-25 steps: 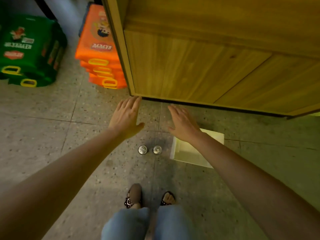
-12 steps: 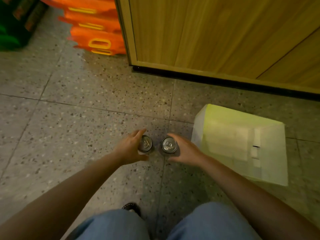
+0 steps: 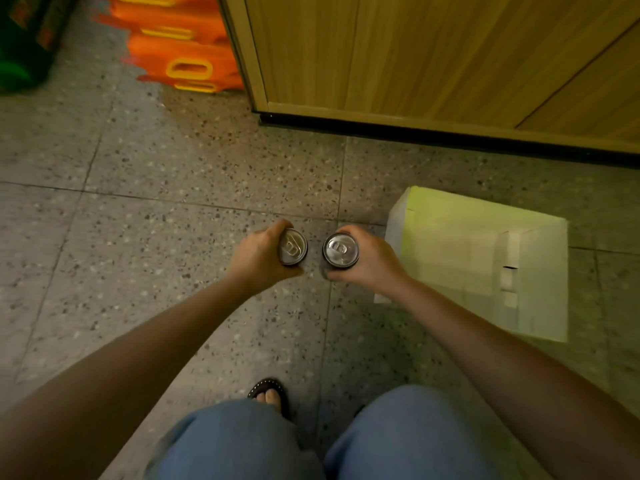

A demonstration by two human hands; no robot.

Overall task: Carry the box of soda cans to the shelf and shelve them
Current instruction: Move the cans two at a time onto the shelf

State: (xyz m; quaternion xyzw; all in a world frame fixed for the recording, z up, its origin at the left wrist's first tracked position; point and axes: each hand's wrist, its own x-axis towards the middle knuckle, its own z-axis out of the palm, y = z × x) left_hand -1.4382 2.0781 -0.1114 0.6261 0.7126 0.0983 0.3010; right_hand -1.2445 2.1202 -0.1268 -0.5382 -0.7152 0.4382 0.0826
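Two soda cans with silver tops stand side by side above the speckled floor, seen from above. My left hand [image 3: 258, 256] is wrapped around the left can [image 3: 293, 246]. My right hand [image 3: 372, 259] grips the right can [image 3: 341, 250]. To the right of my right hand a pale cardboard box [image 3: 478, 261] lies on the floor with nothing visible inside. The wooden shelf unit's lower panel [image 3: 415, 53] rises at the far side, with a black base strip along the floor.
Stacked orange drink packs [image 3: 180, 46] sit left of the shelf unit's corner, and green packs [image 3: 24, 39] stand at the far left. My knees in blue jeans and a sandalled foot [image 3: 270, 396] fill the bottom of the view.
I have crouched down and my hands dropped from near the cabinet to the two cans and closed around them. The cans look slightly higher and larger than half a second ago.
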